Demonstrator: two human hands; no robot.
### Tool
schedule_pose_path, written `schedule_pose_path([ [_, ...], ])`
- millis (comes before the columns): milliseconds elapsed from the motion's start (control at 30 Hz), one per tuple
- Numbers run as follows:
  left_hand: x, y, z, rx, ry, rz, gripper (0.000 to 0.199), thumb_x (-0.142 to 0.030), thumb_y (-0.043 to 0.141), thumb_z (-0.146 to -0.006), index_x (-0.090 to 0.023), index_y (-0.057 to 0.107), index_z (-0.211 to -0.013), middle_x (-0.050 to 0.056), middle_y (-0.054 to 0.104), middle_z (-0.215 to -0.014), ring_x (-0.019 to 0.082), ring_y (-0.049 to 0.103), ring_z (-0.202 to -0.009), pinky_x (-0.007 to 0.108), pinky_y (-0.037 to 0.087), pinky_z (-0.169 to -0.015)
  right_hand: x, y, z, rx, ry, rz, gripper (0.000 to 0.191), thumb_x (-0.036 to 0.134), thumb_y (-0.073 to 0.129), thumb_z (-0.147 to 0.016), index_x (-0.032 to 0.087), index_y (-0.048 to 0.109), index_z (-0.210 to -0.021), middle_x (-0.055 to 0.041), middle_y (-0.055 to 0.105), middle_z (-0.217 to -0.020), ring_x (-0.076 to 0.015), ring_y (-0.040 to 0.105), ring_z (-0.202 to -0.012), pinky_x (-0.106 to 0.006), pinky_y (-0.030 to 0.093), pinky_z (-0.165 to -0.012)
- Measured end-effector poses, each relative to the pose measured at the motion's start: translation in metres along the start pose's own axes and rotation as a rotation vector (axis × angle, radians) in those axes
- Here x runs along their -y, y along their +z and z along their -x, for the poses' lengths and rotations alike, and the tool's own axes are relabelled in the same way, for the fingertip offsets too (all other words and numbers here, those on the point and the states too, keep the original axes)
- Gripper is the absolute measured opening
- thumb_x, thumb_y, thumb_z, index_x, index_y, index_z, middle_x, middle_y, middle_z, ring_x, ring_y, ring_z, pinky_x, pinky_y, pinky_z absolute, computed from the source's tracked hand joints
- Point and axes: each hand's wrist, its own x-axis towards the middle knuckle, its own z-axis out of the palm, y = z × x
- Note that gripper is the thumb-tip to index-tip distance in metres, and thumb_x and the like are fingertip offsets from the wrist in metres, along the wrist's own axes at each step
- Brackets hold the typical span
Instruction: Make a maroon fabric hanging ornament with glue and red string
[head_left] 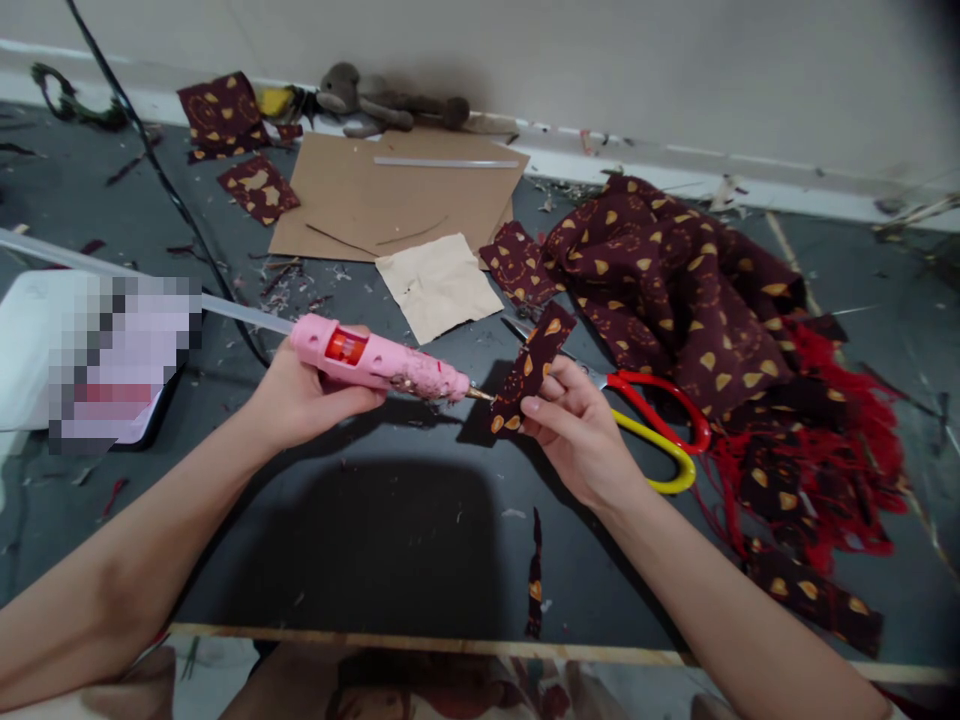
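Observation:
My left hand (307,395) is wrapped round a pink glue gun (360,358), with a long clear glue stick (247,314) coming out of its back end. The metal nozzle points right and meets the lower left edge of a dark maroon fabric strip (531,370) with yellow leaf-like shapes. My right hand (574,425) pinches that strip between thumb and fingers, above the dark table. Scissors (660,400) with one red and one yellow handle lie partly behind my right hand. A cream fabric square (439,288) lies just beyond the nozzle.
Brown cardboard (337,200) lies at the back, beside a grey stuffed toy (341,90). Patterned cloth (675,280) and red threads (862,450) are heaped at right. A phone (127,370) is at left, near a black cable (161,180). A narrow scrap (535,580) lies near the front edge.

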Motion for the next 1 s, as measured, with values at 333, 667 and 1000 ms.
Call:
schedule_pose_path([
  [333, 0.0005, 0.0008, 0.0003, 0.021, -0.027, -0.03, 0.007, -0.016, 0.068, -0.057, -0.014, 0.062, -0.059, 0.0, 0.058, -0.052, 0.012, 0.054, -0.047, 0.019, 0.042, -0.043, 0.0007, 0.0032, 0.0005, -0.003, 0.01, 0.021, 0.023, 0.013, 0.067, -0.076, 0.026, 0.059, -0.094, 0.0063, 0.064, -0.084, -0.0047, 0.06, -0.07, -0.012, 0.05, -0.059],
  [667, -0.0005, 0.0002, 0.0015, 0.041, -0.051, -0.056, 0.007, -0.018, 0.067, -0.058, -0.014, 0.062, -0.062, 0.0, 0.06, -0.053, 0.013, 0.055, -0.048, 0.02, 0.042, -0.044, 0.0029, -0.0002, -0.001, -0.065, -0.015, 0.045, 0.023, 0.017, 0.069, -0.074, 0.026, 0.058, -0.092, 0.0061, 0.06, -0.083, -0.0051, 0.057, -0.066, -0.013, 0.051, -0.058],
  [1000, 0.0005, 0.0006, 0.0016, 0.022, -0.075, -0.045, 0.009, -0.018, 0.069, -0.055, -0.014, 0.063, -0.061, 0.002, 0.061, -0.053, 0.015, 0.056, -0.048, 0.022, 0.043, -0.043, 0.0033, 0.0, -0.0011, -0.088, -0.014, 0.097, 0.023, 0.02, 0.069, -0.073, 0.027, 0.057, -0.092, 0.0055, 0.059, -0.083, -0.0068, 0.056, -0.067, -0.016, 0.051, -0.06],
])
